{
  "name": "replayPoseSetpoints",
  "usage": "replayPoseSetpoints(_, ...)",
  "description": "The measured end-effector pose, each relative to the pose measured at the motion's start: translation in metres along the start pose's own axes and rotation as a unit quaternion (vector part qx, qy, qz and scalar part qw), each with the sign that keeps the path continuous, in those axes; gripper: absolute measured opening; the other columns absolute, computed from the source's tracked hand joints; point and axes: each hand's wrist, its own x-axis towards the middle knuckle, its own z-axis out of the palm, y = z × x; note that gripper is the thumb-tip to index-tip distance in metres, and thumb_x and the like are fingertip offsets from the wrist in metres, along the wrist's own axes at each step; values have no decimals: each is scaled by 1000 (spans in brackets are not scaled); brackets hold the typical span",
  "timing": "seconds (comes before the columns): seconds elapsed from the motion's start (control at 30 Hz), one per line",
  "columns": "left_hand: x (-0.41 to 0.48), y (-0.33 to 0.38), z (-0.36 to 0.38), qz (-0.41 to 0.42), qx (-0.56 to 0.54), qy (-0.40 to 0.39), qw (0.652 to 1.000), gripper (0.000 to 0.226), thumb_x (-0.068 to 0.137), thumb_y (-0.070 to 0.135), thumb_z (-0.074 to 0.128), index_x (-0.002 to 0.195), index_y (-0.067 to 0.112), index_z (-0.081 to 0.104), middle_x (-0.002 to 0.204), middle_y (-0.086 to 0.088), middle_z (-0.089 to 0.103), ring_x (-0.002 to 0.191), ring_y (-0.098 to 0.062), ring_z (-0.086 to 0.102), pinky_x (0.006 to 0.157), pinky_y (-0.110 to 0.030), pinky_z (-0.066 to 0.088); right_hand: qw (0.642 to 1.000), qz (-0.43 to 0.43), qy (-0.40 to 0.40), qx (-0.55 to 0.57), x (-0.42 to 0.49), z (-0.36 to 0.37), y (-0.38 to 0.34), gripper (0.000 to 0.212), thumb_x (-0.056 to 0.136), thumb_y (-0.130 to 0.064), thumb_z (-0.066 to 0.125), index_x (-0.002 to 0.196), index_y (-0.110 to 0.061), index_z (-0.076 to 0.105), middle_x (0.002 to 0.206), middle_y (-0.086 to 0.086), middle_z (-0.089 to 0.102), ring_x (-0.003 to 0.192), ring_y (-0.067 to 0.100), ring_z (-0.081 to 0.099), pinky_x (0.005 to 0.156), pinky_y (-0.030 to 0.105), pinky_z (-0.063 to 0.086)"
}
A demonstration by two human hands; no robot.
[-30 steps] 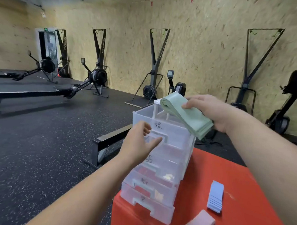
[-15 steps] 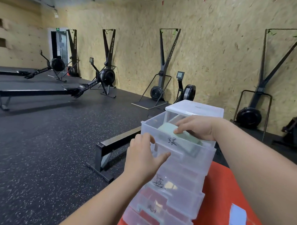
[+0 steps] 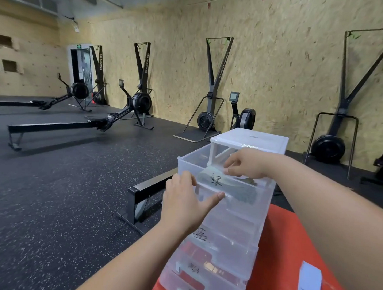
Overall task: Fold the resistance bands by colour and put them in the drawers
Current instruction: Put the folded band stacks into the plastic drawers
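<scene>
The red table point(image 3: 291, 248) fills five o'clock and carries the clear drawer unit point(image 3: 237, 234). Its top drawer point(image 3: 185, 164) stands pulled out toward eight o'clock, with the folded green band point(image 3: 239, 188) inside. The left hand point(image 3: 188, 201) grasps the drawer's front handle, and the right hand point(image 3: 244, 163), at its two o'clock, curls its fingers onto the band.

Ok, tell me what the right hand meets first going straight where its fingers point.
The green band in the open top drawer; the right hand points down-left at it and may already touch it, depth unclear.
</scene>
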Motion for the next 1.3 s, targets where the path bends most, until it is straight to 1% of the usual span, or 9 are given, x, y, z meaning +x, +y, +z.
replayPoseSetpoints(0.2, 10, 11, 5, -16, 8, -22, 1000, 75, 71, 94, 62, 100, 27, 44, 102, 9, 43, 104, -20, 44, 92, -44, 51, 986, -40, 153, 57, -18, -9, 33, 16, 94, -41, 71, 110, -41, 72, 114, -13, 70, 108, 11, 65, 94, 31, 52)
replayPoseSetpoints(0.37, 31, 23, 17, -26, 10, -45, 999, 73, 75, 89, 65, 102, 24, 45, 105, 5, 46, 105, -22, 45, 93, -44, 51, 921, -26, 340, 189, -58, 1, 73, 23, 96, -27, 68, 117, -36, 72, 115, -17, 69, 103, 6, 64, 89, 32, 49)
replayPoseSetpoints(0.47, 44, 34, 28, -28, 22, -47, 998, 72, 78, 86, 66, 105, 22, 46, 108, 1, 47, 105, -24, 46, 92, -46, 52, 896, 19, 384, 220, -87, 23, 100, 26, 95, -19, 68, 116, -32, 73, 110, -14, 69, 97, 6, 63, 87, 31, 49)
replayPoseSetpoints(0.57, 51, 46, 40, -41, 29, -52, 997, 69, 83, 79, 68, 108, 19, 47, 114, -3, 50, 107, -27, 48, 92, -46, 52, 902, 64, 360, 228, -111, 53, 132, 26, 93, -17, 70, 114, -32, 74, 108, -11, 70, 93, 8, 66, 87, 32, 52)
replayPoseSetpoints(0.7, 46, 57, 46, -64, 6, -44, 997, 67, 87, 71, 71, 120, 16, 49, 129, -10, 51, 119, -34, 50, 95, -46, 50, 916, 112, 314, 223, -134, 94, 169, 28, 90, -17, 73, 108, -38, 73, 104, -12, 71, 87, 6, 67, 77, 17, 46)
replayPoseSetpoints(0.8, 28, 69, 44, -57, -29, -32, 997, 68, 89, 66, 72, 131, 17, 52, 135, -10, 52, 129, -35, 49, 97, -46, 46, 923, 136, 286, 216, -151, 116, 187, 28, 88, -19, 74, 108, -40, 72, 104, -12, 72, 88, 7, 67, 81, 26, 48)
replayPoseSetpoints(1.03, -50, 122, 61, 73, -108, -30, 991, 48, 89, 56, 77, 122, 26, 57, 122, 3, 57, 118, -17, 56, 97, -39, 49, 930, 172, 236, 222, -195, 161, 224, 23, 91, -21, 75, 110, -34, 72, 107, -6, 72, 88, 10, 67, 82, 29, 49)
replayPoseSetpoints(1.2, -107, 158, 105, 201, -160, -85, 963, 35, 94, 37, 79, 121, 24, 60, 119, 8, 58, 116, -10, 56, 102, -29, 46, 923, 218, 211, 236, -223, 195, 250, 22, 93, -19, 75, 109, -33, 71, 106, -4, 72, 88, 11, 66, 67, 26, 51)
replayPoseSetpoints(1.3, -131, 162, 141, 249, -144, -138, 948, 36, 94, 33, 76, 124, 22, 60, 122, 7, 56, 119, -11, 53, 104, -27, 43, 926, 241, 190, 219, -231, 213, 265, 24, 91, -22, 77, 113, -31, 73, 107, -4, 74, 88, 14, 68, 80, 29, 51)
